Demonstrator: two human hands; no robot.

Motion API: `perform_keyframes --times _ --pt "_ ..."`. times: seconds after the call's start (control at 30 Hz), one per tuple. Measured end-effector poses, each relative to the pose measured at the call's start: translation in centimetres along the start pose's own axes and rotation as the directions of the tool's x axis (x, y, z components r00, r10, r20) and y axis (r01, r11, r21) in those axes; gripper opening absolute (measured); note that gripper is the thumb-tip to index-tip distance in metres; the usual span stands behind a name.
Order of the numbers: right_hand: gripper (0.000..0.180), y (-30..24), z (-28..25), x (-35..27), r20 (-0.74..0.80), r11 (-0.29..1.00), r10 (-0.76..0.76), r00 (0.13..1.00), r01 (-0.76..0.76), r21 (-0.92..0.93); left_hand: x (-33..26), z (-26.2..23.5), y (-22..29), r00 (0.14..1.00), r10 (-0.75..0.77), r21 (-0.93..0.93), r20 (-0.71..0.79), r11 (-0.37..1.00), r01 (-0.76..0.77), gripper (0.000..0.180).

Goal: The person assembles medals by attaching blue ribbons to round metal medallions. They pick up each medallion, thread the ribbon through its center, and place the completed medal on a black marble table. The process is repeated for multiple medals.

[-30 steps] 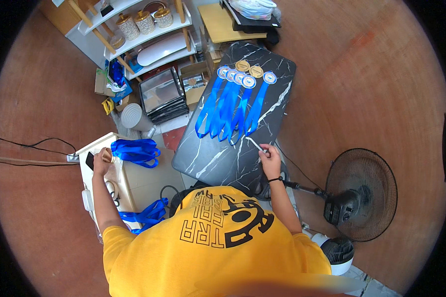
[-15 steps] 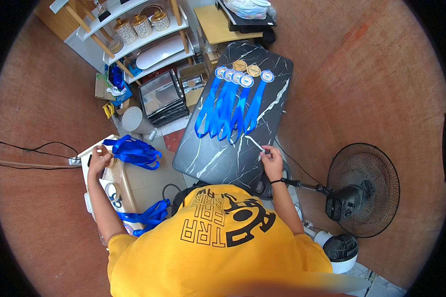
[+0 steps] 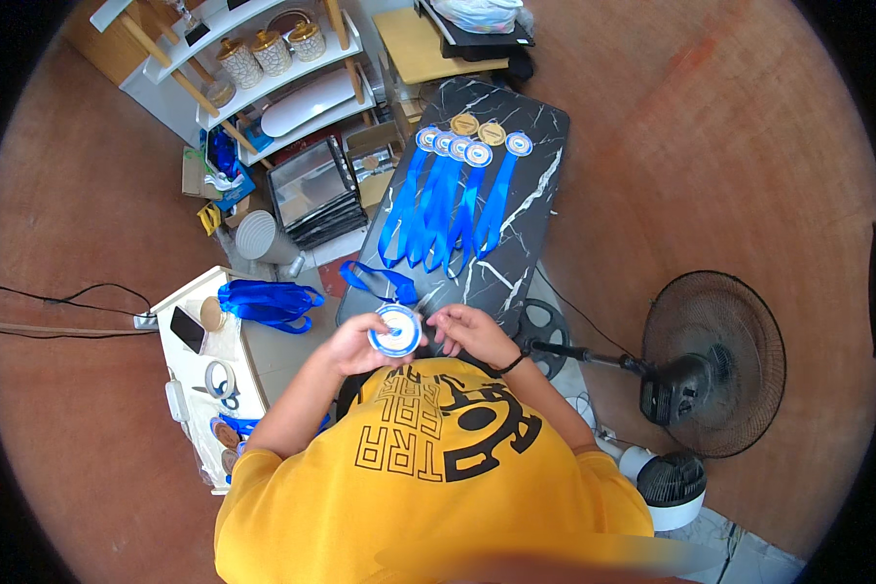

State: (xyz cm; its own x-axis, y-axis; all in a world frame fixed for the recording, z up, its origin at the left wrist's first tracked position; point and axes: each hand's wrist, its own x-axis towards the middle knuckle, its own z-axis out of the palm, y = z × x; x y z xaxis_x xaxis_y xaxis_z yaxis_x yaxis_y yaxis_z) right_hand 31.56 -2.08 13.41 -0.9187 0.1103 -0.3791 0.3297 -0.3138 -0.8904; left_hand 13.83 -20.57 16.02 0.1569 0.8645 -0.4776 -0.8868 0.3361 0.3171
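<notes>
My left hand (image 3: 356, 346) is closed on a medal (image 3: 396, 331) with a white and blue round face, my thumb lying on the face. Its blue ribbon (image 3: 380, 282) trails from the top over the near left corner of the black marble-patterned table (image 3: 511, 282). Just right of the medal is my right hand (image 3: 469, 334), its fingers curled and pinched together; whatever they hold, if anything, is too small to make out. Farther up the table lie several medals (image 3: 477, 154) with white and blue faces, their blue ribbons (image 3: 443, 214) stretched toward me. Two gold-coloured medals (image 3: 465, 125) rest behind them.
On my left, a white cabinet (image 3: 248, 375) bears a phone (image 3: 188, 329), a tape roll (image 3: 219, 378), scissors (image 3: 230, 400), a bundle of blue ribbons (image 3: 273, 304) and more medals (image 3: 227, 435). A black fan (image 3: 715, 365) stands on my right. Shelves (image 3: 282, 83) rise at the far left.
My left hand has come from the cabinet to in front of me, now with a medal. My right hand has drawn back toward it; the thin white strip it held no longer shows.
</notes>
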Motion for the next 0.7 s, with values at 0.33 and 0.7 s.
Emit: perform_keyframes --times 0.33,0.7 --pt "0.022 -2.6 -0.2 -1.8 -0.193 0.978 -0.116 0.974 0.146 0.148 6.1 5.5 -5.1 0.686 0.713 0.656 -0.146 0.589 -0.472 0.033" --pt "0.033 -7.9 -2.0 -4.3 -0.118 0.966 -0.25 0.961 0.24 -0.091 3.2 8.3 3.2 0.66 0.498 0.817 0.563 -0.457 -0.352 0.036"
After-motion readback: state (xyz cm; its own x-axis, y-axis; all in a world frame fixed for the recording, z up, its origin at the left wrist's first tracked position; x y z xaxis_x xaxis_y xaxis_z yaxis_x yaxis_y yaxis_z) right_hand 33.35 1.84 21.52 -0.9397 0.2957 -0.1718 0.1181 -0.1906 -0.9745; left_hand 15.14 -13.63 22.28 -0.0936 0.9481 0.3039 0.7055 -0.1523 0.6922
